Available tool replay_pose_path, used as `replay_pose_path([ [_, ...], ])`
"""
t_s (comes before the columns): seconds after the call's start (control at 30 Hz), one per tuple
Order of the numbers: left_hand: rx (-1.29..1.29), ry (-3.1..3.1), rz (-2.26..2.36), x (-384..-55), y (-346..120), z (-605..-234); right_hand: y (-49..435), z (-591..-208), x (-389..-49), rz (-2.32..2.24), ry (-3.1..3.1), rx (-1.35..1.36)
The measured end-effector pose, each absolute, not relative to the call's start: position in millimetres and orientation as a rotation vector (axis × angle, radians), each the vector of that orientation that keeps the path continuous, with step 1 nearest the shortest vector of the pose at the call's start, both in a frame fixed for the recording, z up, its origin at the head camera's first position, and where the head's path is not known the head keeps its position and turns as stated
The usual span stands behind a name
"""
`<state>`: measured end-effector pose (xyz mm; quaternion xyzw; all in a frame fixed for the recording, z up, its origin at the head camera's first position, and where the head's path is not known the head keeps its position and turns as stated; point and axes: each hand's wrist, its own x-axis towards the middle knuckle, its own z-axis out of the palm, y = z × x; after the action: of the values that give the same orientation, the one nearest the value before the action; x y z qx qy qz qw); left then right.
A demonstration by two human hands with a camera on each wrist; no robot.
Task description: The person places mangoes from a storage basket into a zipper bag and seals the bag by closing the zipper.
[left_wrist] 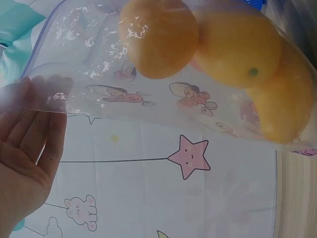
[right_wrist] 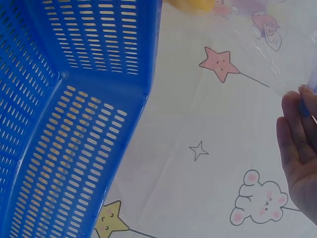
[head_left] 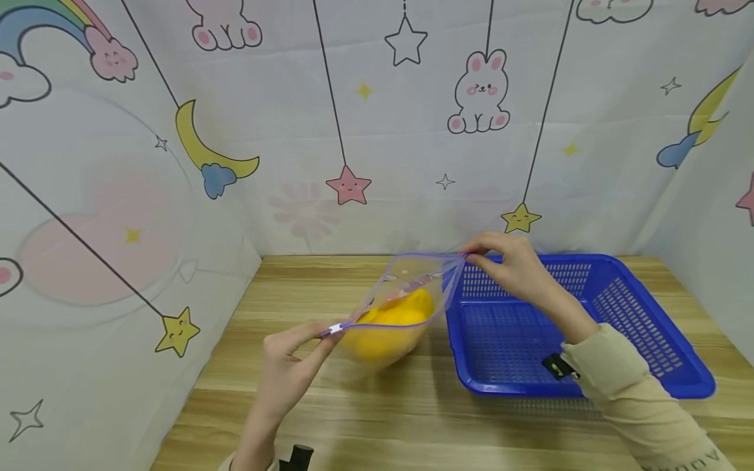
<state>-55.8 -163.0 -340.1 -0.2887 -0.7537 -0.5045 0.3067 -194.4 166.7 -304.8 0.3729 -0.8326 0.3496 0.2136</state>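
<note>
A clear zip bag [head_left: 406, 275] with a purple rim and printed cartoon figures is stretched between both hands, its mouth spread apart. Inside lie several smooth yellow-orange fruits [left_wrist: 237, 49], one marked with a small green spot. At the near left corner, beside the white slider [head_left: 336, 328], my left hand [head_left: 291, 363] pinches the rim between thumb and fingers. My right hand [head_left: 515, 268] pinches the opposite corner of the rim, over the back left edge of the blue basket. In the right wrist view, the right fingers [right_wrist: 296, 124] hold the bag's corner at the frame's edge.
The blue slotted plastic basket [head_left: 462, 366] stands on the wood-grain table [head_left: 377, 425], right of the bag. A white cloth [head_left: 400, 150] printed with stars, moons and bunnies hangs behind the table and along its sides.
</note>
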Motion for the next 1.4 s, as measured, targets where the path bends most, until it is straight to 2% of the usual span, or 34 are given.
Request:
replay_pose_path([
  [0.5,-0.558,-1.956,-1.424,-63,-177,-331,166,-302,-191,0.984,-2.250,1.054],
  [0.77,-0.560,-1.835,-1.591,-69,-184,-327,167,-300,-190,0.995,-2.205,1.074],
  [1.4,-0.336,-1.889,-1.715,-73,-189,-318,167,-295,-179,0.944,-2.234,1.036],
])
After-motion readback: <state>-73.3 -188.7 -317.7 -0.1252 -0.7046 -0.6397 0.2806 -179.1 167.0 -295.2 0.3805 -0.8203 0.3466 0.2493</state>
